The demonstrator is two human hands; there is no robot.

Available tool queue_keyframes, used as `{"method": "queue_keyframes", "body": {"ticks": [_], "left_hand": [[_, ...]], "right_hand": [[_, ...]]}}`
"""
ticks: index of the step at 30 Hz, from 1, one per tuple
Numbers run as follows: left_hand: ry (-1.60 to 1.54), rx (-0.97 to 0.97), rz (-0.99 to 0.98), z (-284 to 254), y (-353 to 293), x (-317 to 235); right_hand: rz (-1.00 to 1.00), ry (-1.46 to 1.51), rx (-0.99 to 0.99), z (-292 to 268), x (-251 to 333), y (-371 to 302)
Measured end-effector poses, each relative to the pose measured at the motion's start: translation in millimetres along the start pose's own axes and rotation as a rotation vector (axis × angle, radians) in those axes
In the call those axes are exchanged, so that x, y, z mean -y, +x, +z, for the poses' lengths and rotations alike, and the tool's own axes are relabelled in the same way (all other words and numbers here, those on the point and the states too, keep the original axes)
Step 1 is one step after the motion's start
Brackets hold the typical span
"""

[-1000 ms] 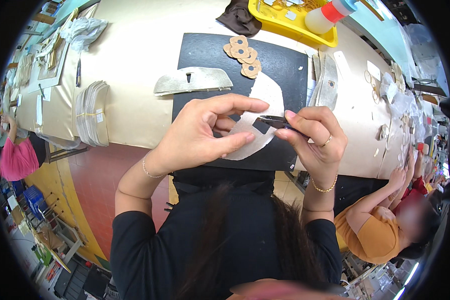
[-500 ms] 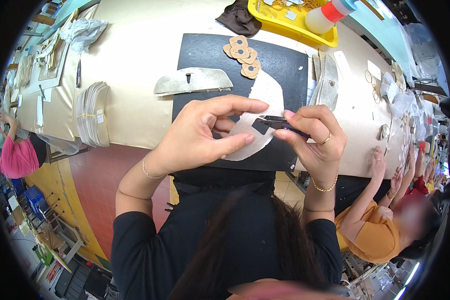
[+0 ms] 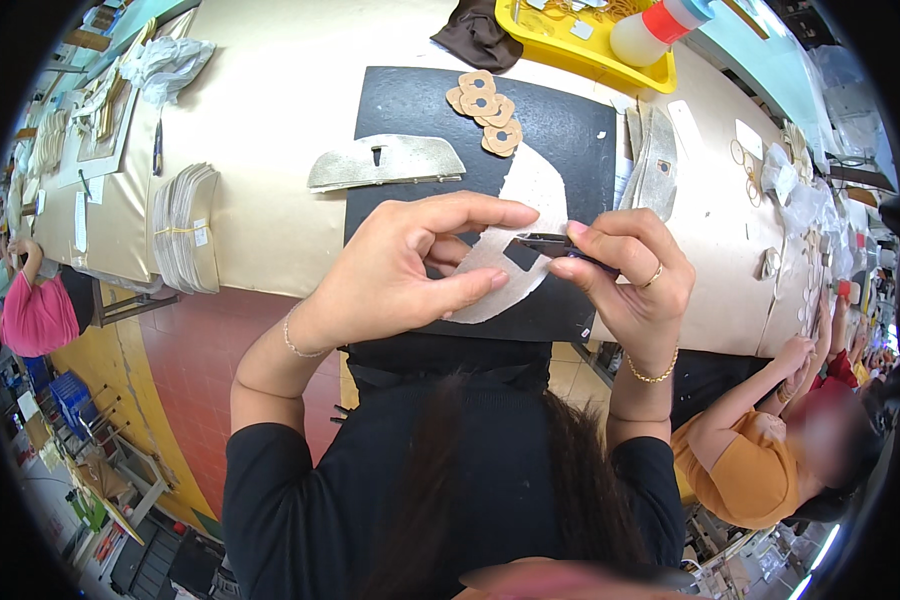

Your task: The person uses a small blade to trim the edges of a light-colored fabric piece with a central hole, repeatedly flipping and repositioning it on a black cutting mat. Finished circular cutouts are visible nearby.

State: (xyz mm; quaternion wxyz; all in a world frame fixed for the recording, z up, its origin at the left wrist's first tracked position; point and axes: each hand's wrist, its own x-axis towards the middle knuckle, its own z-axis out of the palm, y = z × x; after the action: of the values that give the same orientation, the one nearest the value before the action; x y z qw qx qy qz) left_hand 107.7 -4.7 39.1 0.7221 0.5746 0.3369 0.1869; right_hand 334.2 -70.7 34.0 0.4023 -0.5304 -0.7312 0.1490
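Note:
Over a black mat (image 3: 400,100), my left hand (image 3: 390,265) holds a pale, curved fabric-like piece (image 3: 485,290) by its left edge, thumb and forefinger on its face. A rectangular opening near the middle of that piece lets the dark mat show through. My right hand (image 3: 635,275) is closed around small black snips (image 3: 545,243), their tips at the upper edge of the opening. Just beyond my left hand lies a stack of similar pale curved pieces (image 3: 400,160) with a small slot. Tan pieces with holes (image 3: 502,137) lie overlapped near the far end of the held piece.
To the left stands a banded stack of curved pieces (image 3: 183,230). A yellow tray (image 3: 590,62) with a bottle (image 3: 660,30) sits at the back, beside a dark brown cloth (image 3: 478,38). More grey pieces (image 3: 653,165) lie right of the mat. A co-worker in orange (image 3: 750,470) sits at right.
My hands, the held piece and the snips stay almost in place, with only a slight shift at the opening. The co-worker's arm at right has moved farther along the table.

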Motion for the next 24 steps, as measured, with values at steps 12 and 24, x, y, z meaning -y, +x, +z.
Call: {"method": "queue_keyframes", "body": {"ticks": [12, 24], "left_hand": [[0.059, 0.037, -0.006, -2, 0, 0], [0.073, -0.166, 0.200, 6, 4, 10]], "right_hand": [[0.015, 0.010, 0.013, -1, 0, 0], [0.096, 0.065, -0.146, -4, -7, -12]]}}
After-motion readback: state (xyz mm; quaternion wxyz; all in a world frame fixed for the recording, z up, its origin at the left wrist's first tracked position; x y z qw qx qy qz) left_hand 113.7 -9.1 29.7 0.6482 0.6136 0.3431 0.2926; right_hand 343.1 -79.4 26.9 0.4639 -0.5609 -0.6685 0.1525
